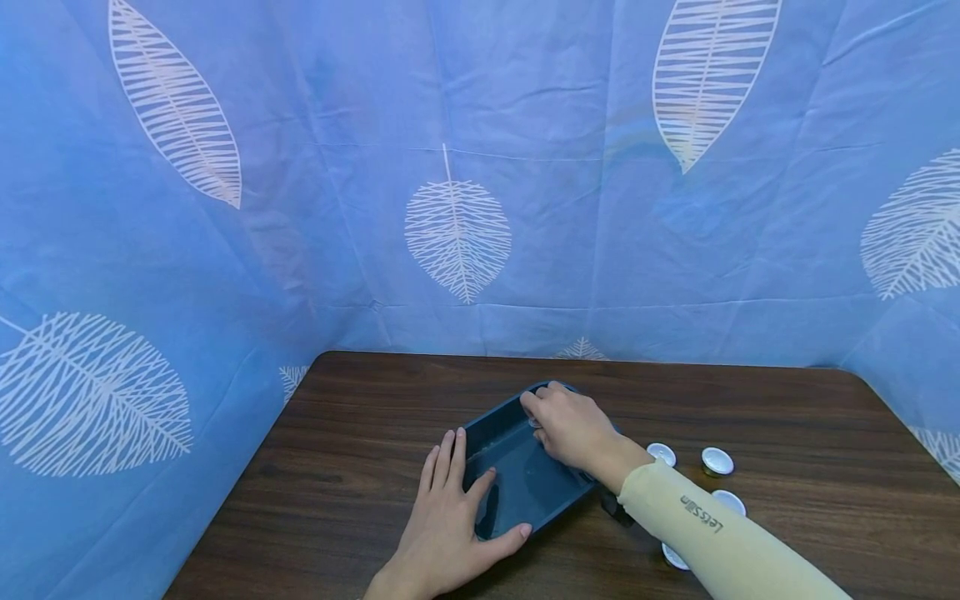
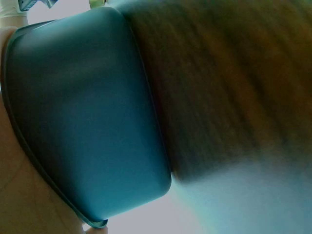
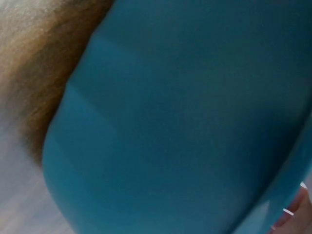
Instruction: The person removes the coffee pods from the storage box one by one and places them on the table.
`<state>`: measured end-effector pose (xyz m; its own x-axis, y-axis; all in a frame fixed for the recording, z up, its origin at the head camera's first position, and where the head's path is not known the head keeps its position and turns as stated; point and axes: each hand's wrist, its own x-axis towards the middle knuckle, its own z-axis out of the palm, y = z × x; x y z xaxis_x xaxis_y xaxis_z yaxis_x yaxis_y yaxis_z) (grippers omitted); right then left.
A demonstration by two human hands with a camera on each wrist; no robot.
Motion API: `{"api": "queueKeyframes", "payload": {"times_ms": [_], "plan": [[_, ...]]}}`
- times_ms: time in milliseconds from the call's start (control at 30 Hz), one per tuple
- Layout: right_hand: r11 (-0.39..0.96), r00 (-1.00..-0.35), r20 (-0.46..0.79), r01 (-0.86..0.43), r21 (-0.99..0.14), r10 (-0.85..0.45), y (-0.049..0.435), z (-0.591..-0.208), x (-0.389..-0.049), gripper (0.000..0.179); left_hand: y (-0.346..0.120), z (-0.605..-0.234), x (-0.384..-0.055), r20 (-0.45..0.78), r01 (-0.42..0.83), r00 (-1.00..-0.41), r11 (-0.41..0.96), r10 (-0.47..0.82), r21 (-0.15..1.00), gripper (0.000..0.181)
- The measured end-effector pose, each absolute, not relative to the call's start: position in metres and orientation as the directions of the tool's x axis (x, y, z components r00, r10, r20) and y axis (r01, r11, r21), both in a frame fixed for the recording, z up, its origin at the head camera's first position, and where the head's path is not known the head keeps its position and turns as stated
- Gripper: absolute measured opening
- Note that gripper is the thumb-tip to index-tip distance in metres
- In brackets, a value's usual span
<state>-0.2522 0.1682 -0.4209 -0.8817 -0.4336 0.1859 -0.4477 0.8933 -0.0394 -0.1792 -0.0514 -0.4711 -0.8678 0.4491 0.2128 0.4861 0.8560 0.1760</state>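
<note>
A dark blue rectangular tray (image 1: 517,475) lies slantwise on the wooden table. My left hand (image 1: 450,517) rests over its near left corner, fingers spread and fairly straight, the thumb along the near rim. Over the tray's far end, my right hand (image 1: 573,425) has curled fingers that pinch a small pale round thing (image 1: 534,422), mostly hidden by the fingers. The left wrist view shows the tray's outer wall (image 2: 97,117) with skin along its rim. Blue tray surface (image 3: 185,117) fills most of the right wrist view, with some fingers at the lower right.
Several small round tubs with white lids stand right of the tray, such as one tub (image 1: 717,462) farther back and another (image 1: 661,454) by the right wrist. The right forearm partly covers others. A leaf-patterned blue cloth (image 1: 540,233) hangs behind the table (image 1: 360,433).
</note>
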Motion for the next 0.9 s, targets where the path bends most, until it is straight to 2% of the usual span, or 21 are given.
{"api": "queueKeyframes", "payload": {"times_ms": [233, 600, 733, 900], "plan": [[0.893, -0.888, 0.182, -0.441, -0.086, -0.421, 0.171, -0.421, -0.251, 0.024, -0.051, -0.470, -0.179, 0.205, 0.481, -0.871, 0.859, 0.446, 0.175, 0.087], [0.891, -0.894, 0.185, -0.434, -0.135, -0.408, 0.175, -0.414, -0.247, 0.019, -0.052, -0.471, -0.179, 0.175, 0.475, -0.878, 0.854, 0.445, 0.214, 0.084], [0.889, -0.905, 0.189, -0.416, -0.192, -0.382, 0.180, -0.410, -0.241, 0.015, -0.051, -0.472, -0.179, 0.169, 0.475, -0.879, 0.854, 0.446, 0.214, 0.086], [0.883, -0.917, 0.212, -0.387, -0.265, -0.338, 0.190, -0.407, -0.232, 0.019, -0.052, -0.471, -0.179, 0.173, 0.476, -0.878, 0.854, 0.447, 0.210, 0.086]]}}
